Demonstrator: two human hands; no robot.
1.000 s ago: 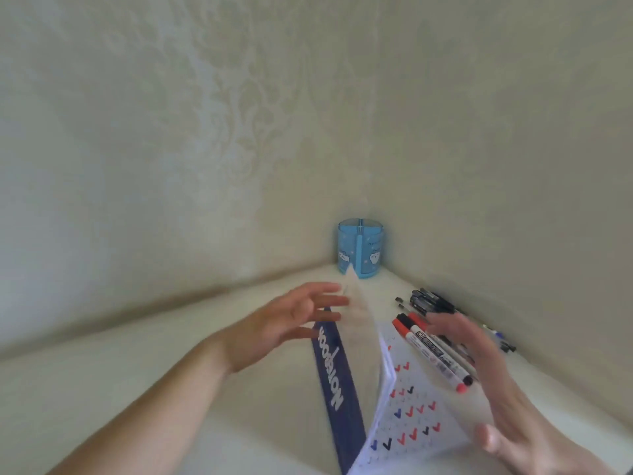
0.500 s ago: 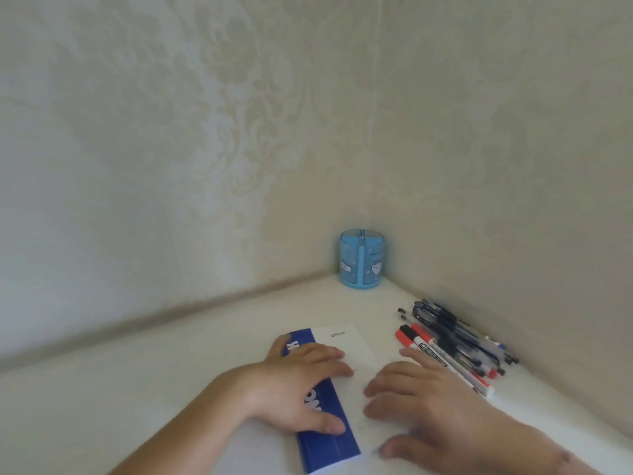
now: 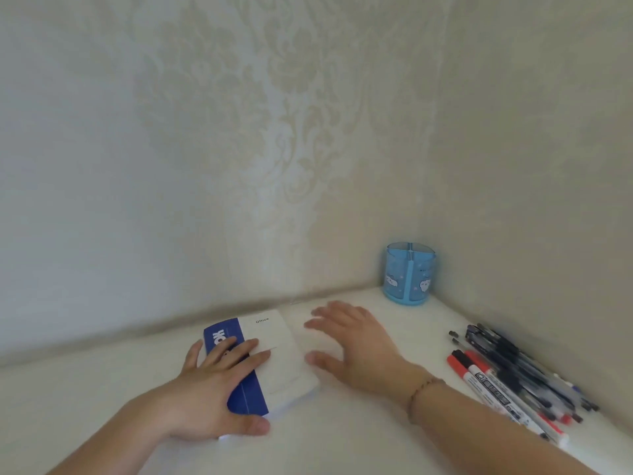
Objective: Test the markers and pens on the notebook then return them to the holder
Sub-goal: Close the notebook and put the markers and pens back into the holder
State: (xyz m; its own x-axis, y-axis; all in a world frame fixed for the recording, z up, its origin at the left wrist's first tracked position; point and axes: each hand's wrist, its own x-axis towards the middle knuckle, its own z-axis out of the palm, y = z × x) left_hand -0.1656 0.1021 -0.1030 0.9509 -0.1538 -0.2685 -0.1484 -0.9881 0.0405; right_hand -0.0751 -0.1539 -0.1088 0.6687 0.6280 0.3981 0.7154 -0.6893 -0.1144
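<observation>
Notebook [image 3: 274, 358] is lying closed on the white table [image 3: 85, 399], the left hand [image 3: 219, 382] pressing flat on its blue cover, fingers straight. Right hand [image 3: 349, 341] is hovering just beside it, fingers spread, holding nothing. Markers and pens [image 3: 513, 375] are lying heaped to the right; the blue holder [image 3: 409, 274] is standing in the corner.

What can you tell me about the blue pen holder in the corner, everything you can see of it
The pen holder is a round cup of see-through blue plastic, split inside by dividers into compartments, with small white cloud-like figures printed on its side and a solid blue strip down the front. It stands upright on the white surface, in the corner where the two walls meet. No pens show inside it, and neither hand touches it.
</observation>
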